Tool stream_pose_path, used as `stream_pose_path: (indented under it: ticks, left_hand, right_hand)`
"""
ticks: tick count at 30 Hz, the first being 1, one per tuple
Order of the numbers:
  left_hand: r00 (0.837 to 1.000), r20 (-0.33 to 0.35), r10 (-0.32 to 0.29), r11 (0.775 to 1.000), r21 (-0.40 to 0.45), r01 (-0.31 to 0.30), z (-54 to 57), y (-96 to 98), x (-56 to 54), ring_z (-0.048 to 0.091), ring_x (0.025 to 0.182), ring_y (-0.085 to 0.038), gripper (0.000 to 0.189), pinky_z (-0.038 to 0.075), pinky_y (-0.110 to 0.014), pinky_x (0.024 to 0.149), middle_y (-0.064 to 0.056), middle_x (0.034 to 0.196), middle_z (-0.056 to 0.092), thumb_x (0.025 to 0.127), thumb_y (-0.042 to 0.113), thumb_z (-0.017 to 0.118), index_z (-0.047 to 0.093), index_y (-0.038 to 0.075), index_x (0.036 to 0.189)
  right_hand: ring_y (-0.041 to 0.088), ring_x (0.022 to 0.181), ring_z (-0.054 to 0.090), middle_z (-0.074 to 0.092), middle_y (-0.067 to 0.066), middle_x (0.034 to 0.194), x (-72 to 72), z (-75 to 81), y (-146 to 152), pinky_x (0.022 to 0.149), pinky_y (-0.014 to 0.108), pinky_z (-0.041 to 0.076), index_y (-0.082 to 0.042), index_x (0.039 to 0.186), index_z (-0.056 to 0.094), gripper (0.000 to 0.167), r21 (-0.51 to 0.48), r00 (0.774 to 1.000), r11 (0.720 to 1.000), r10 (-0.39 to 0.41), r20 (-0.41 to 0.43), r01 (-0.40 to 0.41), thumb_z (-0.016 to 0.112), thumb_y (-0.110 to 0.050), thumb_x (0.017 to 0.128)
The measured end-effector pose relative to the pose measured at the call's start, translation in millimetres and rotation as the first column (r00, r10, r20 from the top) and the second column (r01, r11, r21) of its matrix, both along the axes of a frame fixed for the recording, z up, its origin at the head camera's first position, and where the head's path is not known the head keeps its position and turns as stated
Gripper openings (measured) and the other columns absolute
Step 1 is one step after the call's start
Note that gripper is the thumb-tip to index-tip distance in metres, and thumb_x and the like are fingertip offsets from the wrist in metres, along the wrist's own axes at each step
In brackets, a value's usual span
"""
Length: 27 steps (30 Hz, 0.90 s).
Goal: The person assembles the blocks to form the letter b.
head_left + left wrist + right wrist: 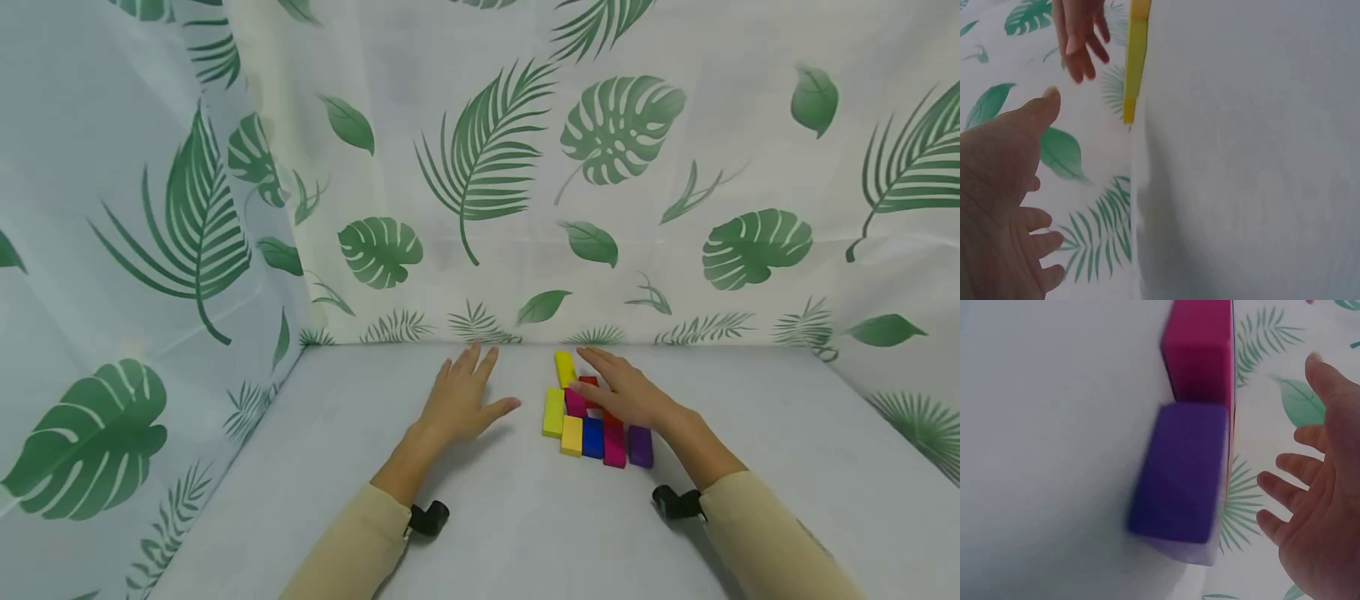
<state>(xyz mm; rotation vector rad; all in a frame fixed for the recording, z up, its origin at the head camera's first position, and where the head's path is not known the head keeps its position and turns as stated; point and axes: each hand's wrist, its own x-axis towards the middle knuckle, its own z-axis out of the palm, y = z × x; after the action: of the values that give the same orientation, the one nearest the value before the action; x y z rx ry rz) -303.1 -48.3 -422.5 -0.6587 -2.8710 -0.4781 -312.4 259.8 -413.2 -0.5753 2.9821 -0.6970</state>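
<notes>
A group of coloured blocks lies flat on the white table, right of centre in the head view. Among them are a yellow-green block [552, 412], a yellow block [572, 436], a blue block [592, 438], a magenta block [614, 445] and a purple block [641, 447]. My right hand [628, 394] hovers over the far right of the group, fingers extended, hiding part of a red block [588, 392]. To the left of the blocks, my left hand [460, 402] is held above the table with fingers spread, holding nothing. Both palms look empty in the wrist views.
A white cloth with green leaves [487, 167] hangs behind the table [510, 533] and along its sides. Each forearm wears a small black wrist camera, the left camera [430, 518] and the right camera [677, 502].
</notes>
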Motion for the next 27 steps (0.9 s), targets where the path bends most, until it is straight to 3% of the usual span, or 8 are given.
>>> stream_pose_path:
  ticks: [6,15,22,27]
  left_hand:
    - [0.996,0.033,-0.084,0.996,0.008,0.084,-0.8,17.3,2.6,0.033,0.157,-0.03,0.088,0.025,-0.053,0.129,-0.012,0.172,0.028,0.098,0.066,0.058,0.029,0.018,0.166]
    - [0.992,0.057,-0.114,0.993,0.01,0.114,-2.0,30.7,3.4,0.036,0.156,-0.027,0.083,0.023,-0.056,0.129,-0.01,0.17,0.033,0.098,0.062,0.06,0.033,0.021,0.165]
    - [0.977,0.121,-0.173,0.985,0.001,0.175,-7.1,39.0,3.9,0.032,0.158,-0.023,0.079,0.019,-0.059,0.129,-0.007,0.171,0.032,0.101,0.059,0.058,0.03,0.023,0.166]
    - [0.955,0.164,-0.246,0.968,-0.004,0.25,-8.4,39.9,6.5,0.033,0.157,-0.021,0.072,0.027,-0.052,0.128,-0.007,0.172,0.03,0.106,0.05,0.055,0.029,0.021,0.166]
  right_hand:
    - [0.048,0.155,0.026,0.031,0.021,0.168,-15.2,3.2,-2,0.118,0.071,0.03,-0.009,0.165,0.029,0.077,-0.038,0.999,0.998,0.041,0.022,-0.04,0.062,-0.042,0.104]
    - [0.046,0.156,0.026,0.033,0.02,0.168,-32.4,0.2,-7,0.12,0.069,0.03,-0.01,0.164,0.031,0.07,-0.016,0.996,1.0,0.02,0.086,-0.019,0.058,-0.039,0.106]
    - [0.047,0.155,0.027,0.034,0.022,0.167,-37.1,-3.8,-8,0.12,0.068,0.03,-0.007,0.163,0.032,0.069,-0.017,0.993,0.999,0.03,0.112,-0.028,0.059,-0.036,0.106]
    - [0.048,0.155,0.026,0.032,0.023,0.168,-40.8,-4.8,-11,0.12,0.07,0.028,-0.008,0.163,0.032,0.069,-0.019,0.987,1.0,0.027,0.158,-0.024,0.057,-0.038,0.106]
